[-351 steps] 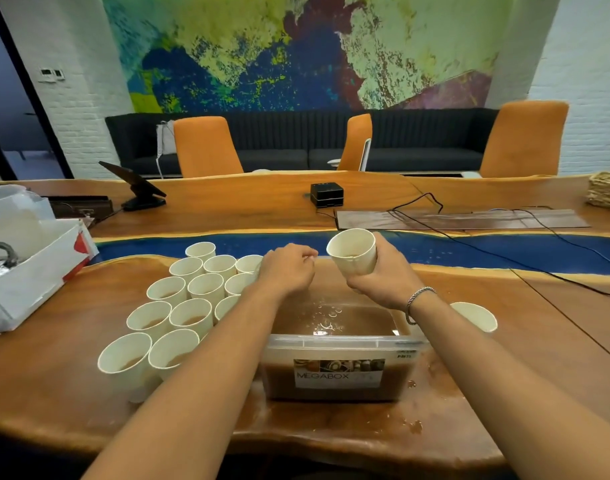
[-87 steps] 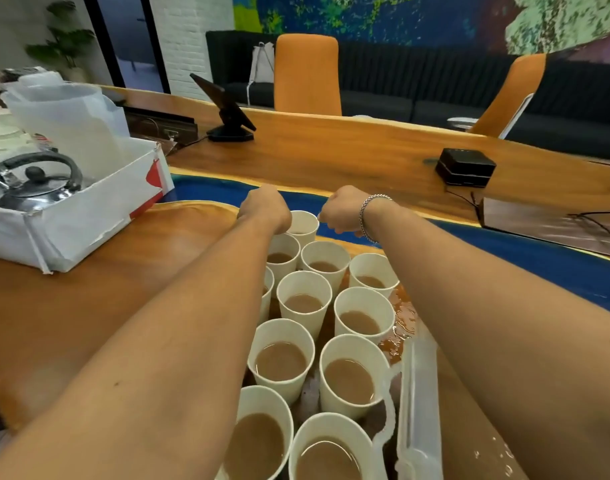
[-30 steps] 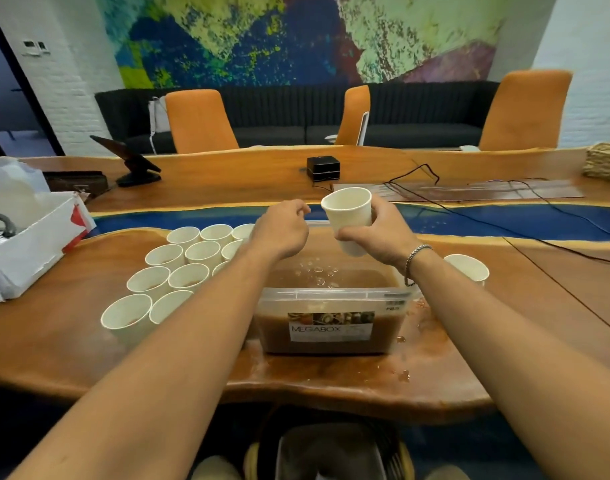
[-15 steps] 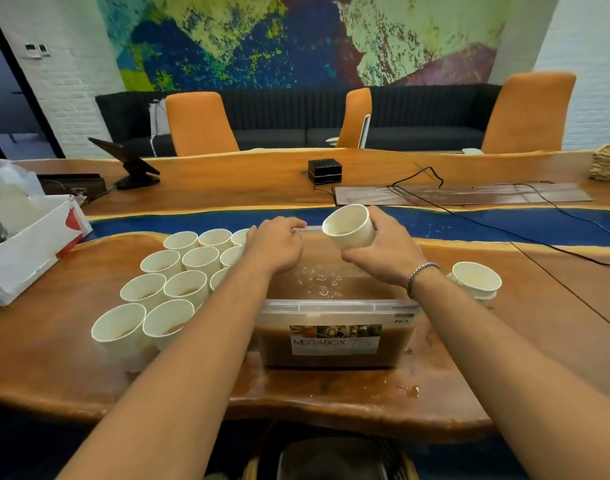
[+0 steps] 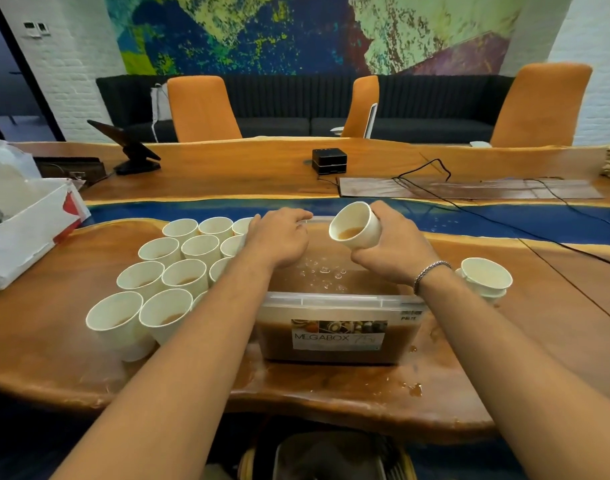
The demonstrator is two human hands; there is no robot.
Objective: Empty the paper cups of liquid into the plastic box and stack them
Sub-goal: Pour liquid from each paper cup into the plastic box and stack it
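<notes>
Head view | right hand (image 5: pixel 393 252) grips paper cup (image 5: pixel 357 226) above plastic box (image 5: pixel 338 301), tipped further than half a second ago, liquid at lip | left hand (image 5: pixel 279 237) curled over box's far rim | full cups (image 5: pixel 178 271) crowd box's left wall | stacked empties (image 5: pixel 485 278) right of box, bare tabletop (image 5: pixel 539 323) between.

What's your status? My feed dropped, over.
Right hand grips tilted paper cup over plastic box, liquid at its lip. Left hand at box's far rim, grip unclear. Filled cups left, stack right; pour path clear.
</notes>
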